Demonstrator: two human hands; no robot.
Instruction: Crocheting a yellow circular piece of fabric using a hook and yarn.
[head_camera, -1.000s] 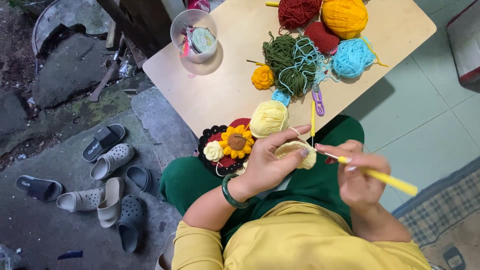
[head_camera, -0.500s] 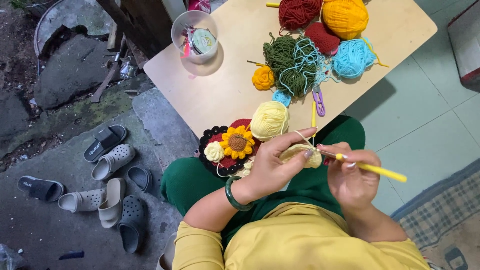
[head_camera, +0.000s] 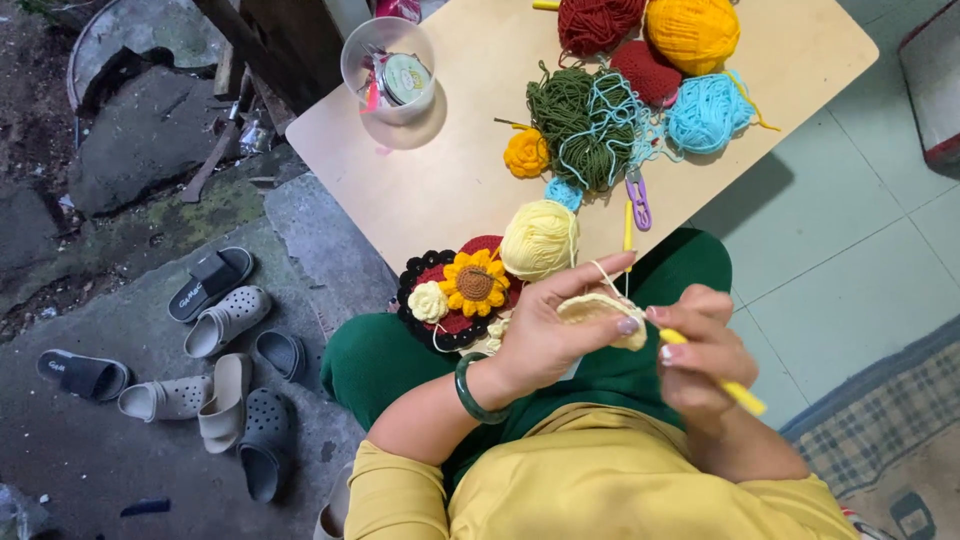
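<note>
On wooden table (head_camera: 440, 190) seven yarn balls; left hand (head_camera: 545, 335) pinching cream crochet piece (head_camera: 600, 312), right hand (head_camera: 700, 350) gripping yellow hook (head_camera: 725, 385).

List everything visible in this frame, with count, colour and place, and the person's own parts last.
table: one, light wood, top centre
yarn balls: about seven, orange, dark red, green, light blue, pale yellow, on the table
plastic cup: one, clear, table's left end
crocheted flower mat: one, red and black with a sunflower, at the table edge
sandals: about seven, grey, beige and black, on the ground at left
left hand: holds the cream crochet piece
right hand: holds the yellow crochet hook
</note>
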